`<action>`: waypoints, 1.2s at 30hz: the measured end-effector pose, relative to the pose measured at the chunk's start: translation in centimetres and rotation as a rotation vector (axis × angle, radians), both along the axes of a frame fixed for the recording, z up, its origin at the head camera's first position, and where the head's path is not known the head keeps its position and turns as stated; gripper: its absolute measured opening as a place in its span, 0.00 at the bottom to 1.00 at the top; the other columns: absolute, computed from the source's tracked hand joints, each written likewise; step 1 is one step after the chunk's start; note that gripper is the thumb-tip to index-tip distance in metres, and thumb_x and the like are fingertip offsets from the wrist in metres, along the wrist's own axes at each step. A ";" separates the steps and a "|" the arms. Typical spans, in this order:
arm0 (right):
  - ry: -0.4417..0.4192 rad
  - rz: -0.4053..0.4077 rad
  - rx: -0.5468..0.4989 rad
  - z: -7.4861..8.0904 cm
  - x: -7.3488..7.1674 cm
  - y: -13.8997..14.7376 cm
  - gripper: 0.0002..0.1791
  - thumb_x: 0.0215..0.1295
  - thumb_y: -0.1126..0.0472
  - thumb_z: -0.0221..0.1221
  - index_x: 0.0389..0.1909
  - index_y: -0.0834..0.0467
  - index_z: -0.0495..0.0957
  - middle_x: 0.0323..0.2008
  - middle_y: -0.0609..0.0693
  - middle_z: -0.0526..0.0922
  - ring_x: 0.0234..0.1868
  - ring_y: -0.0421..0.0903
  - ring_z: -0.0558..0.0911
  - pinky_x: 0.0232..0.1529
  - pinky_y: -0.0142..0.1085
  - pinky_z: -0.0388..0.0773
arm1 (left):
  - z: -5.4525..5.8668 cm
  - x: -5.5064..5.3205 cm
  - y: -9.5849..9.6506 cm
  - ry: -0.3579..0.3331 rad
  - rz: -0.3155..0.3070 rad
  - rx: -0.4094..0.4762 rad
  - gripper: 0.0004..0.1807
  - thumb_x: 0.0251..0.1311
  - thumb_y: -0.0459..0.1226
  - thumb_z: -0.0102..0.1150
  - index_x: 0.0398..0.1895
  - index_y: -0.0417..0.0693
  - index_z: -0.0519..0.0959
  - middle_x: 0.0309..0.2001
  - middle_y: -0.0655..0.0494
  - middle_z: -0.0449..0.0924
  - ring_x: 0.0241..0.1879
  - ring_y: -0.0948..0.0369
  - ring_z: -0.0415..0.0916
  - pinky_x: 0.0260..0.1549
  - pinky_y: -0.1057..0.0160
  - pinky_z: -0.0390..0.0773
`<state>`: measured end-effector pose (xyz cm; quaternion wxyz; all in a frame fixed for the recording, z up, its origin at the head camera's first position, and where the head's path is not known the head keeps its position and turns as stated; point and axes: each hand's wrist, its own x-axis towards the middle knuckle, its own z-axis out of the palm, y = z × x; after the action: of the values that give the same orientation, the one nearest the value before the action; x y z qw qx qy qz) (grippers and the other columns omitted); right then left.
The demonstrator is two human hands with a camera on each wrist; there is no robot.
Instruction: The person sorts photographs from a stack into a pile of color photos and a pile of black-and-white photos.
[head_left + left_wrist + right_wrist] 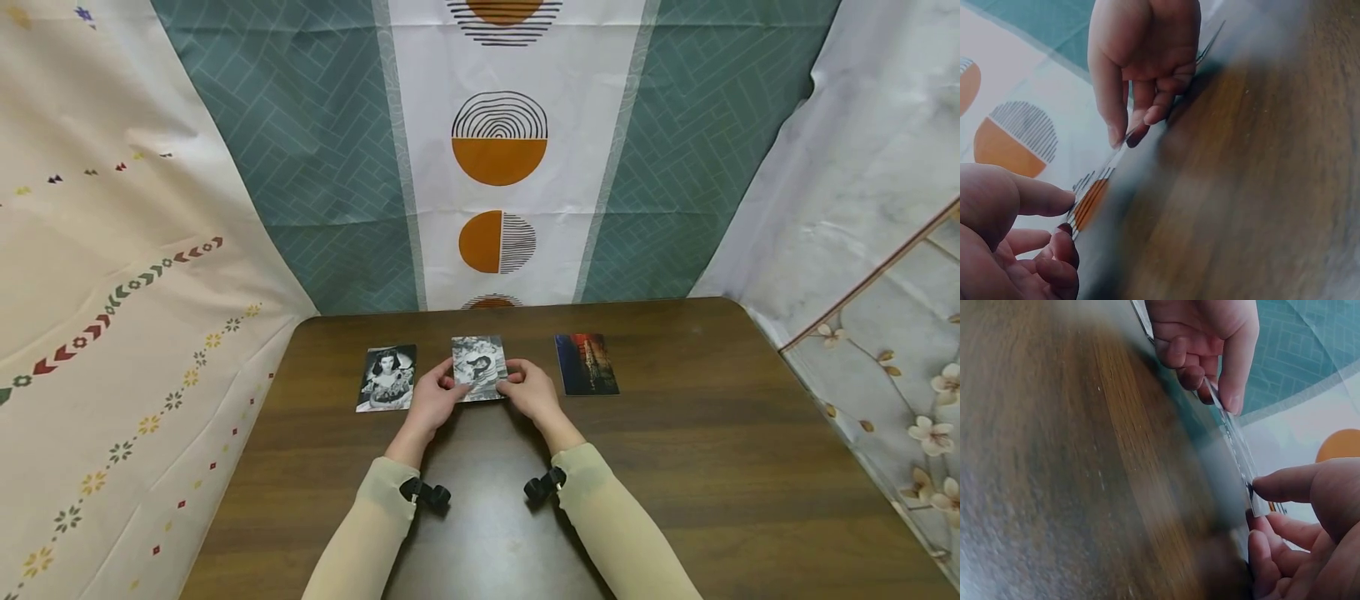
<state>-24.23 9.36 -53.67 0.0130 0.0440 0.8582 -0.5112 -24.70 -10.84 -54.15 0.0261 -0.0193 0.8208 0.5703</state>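
Note:
Both hands hold a black-and-white photo card (480,367) above the middle of the table. My left hand (435,398) pinches its left edge between thumb and fingers. On the opposite edge my right hand (534,392) pinches it in the same way. The right wrist view shows the card (1239,456) almost edge-on, thin and tilted, between the two hands. Left of the hands, another black-and-white photo card (387,379), with a person in a light dress, lies on the table. A dark blue and red picture card (587,365) lies to the right.
The brown wooden table (712,467) reaches back to a green and white patterned cloth (330,167). A cream cloth (97,275) hangs at the left and a floral white one (862,275) at the right. Small black devices (431,494) are strapped to both wrists.

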 end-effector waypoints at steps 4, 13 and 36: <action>0.006 0.006 -0.015 0.2 0.3 -0.4 0.27 0.68 0.59 0.71 0.66 0.61 0.81 0.47 0.57 0.87 0.51 0.57 0.83 0.56 0.55 0.78 | 0.5 0.2 -0.6 0.031 -0.007 0.007 0.35 0.67 0.32 0.69 0.78 0.40 0.72 0.35 0.54 0.72 0.34 0.57 0.68 0.35 0.61 0.70; -0.004 0.034 -0.060 0.2 0.7 -1.3 0.27 0.69 0.58 0.70 0.67 0.61 0.80 0.48 0.56 0.87 0.51 0.56 0.83 0.56 0.54 0.79 | 0.9 0.3 -1.7 0.019 -0.017 -0.035 0.35 0.69 0.33 0.67 0.79 0.42 0.70 0.37 0.53 0.71 0.34 0.57 0.68 0.33 0.60 0.70; 0.106 0.167 -0.043 0.1 0.5 -8.2 0.29 0.64 0.61 0.72 0.65 0.65 0.80 0.44 0.53 0.88 0.43 0.48 0.85 0.49 0.44 0.82 | 1.9 0.7 -8.7 0.061 0.051 -0.223 0.34 0.71 0.39 0.64 0.78 0.39 0.70 0.43 0.48 0.71 0.33 0.56 0.66 0.33 0.58 0.67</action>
<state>-23.71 1.11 -53.53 0.0109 -0.0550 0.8472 -0.5282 -23.98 -19.52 -52.26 -0.0159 -0.0255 0.8789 0.4761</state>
